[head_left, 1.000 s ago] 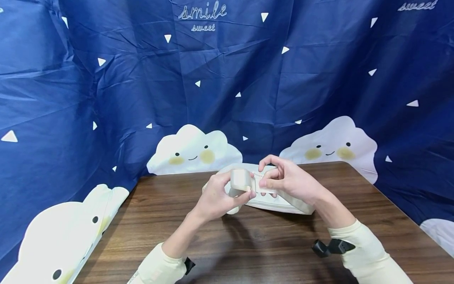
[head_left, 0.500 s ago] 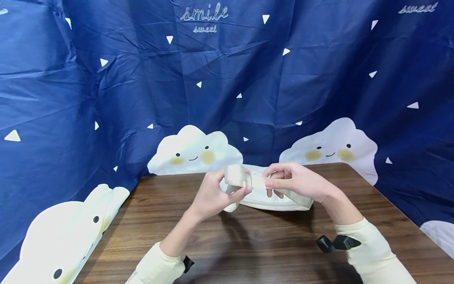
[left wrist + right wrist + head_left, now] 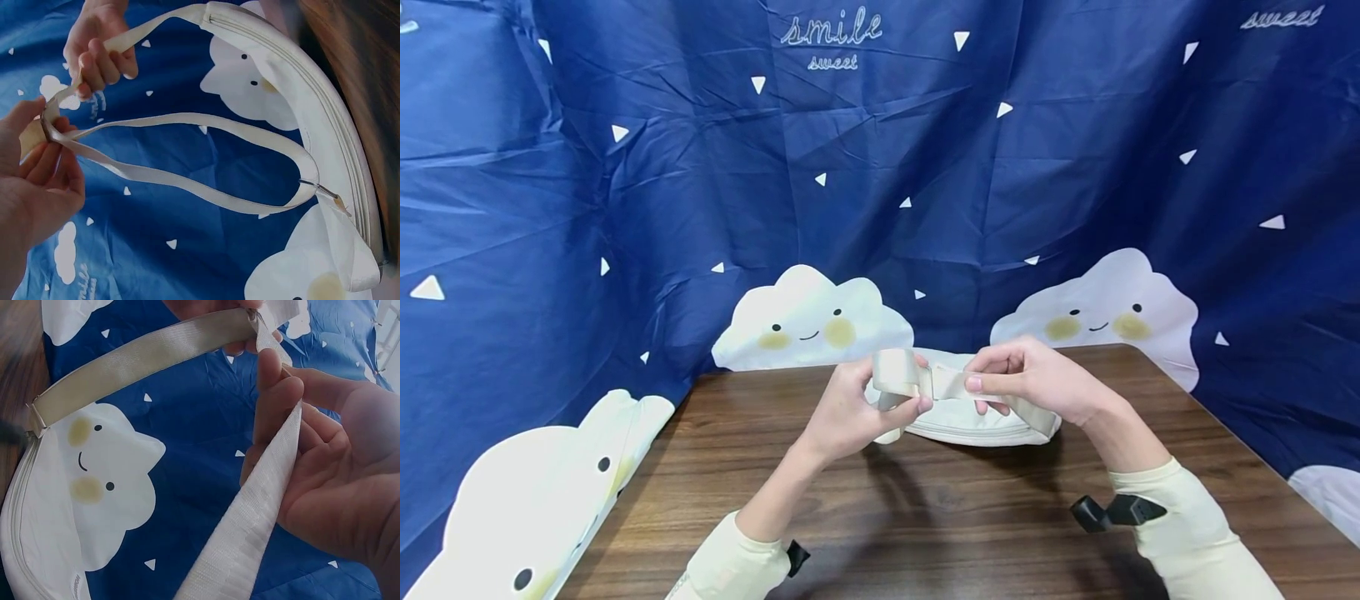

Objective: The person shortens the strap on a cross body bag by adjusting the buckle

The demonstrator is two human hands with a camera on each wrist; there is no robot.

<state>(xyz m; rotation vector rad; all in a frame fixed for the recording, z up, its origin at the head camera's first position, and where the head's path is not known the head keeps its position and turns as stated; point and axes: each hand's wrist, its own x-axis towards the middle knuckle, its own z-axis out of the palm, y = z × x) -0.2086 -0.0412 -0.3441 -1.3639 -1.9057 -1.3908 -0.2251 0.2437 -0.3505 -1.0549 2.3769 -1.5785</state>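
A white zippered bag [image 3: 977, 425] stands on the table, behind the hands in the head view. Its cream webbing strap [image 3: 219, 122] is raised off the bag in a long loop. My left hand [image 3: 846, 417] pinches the strap at a thin metal slide buckle [image 3: 45, 122], with a wide fold of webbing [image 3: 895, 371] curving over the fingers. My right hand [image 3: 1048, 383] pinches the strap a short way to the right, between thumb and fingers. From there the webbing [image 3: 244, 519] runs down to the bag. Another metal ring [image 3: 315, 185] joins the strap near the bag's end.
The dark wood table [image 3: 955, 517] spreads in front of the bag. Behind it hangs a blue curtain [image 3: 880, 167] with white triangles and smiling clouds. A black wrist camera [image 3: 1112, 512] sits on the right sleeve.
My right hand has slid to the right along the strap, away from the buckle, so more webbing shows between the hands. My left hand has shifted slightly left and keeps its pinch.
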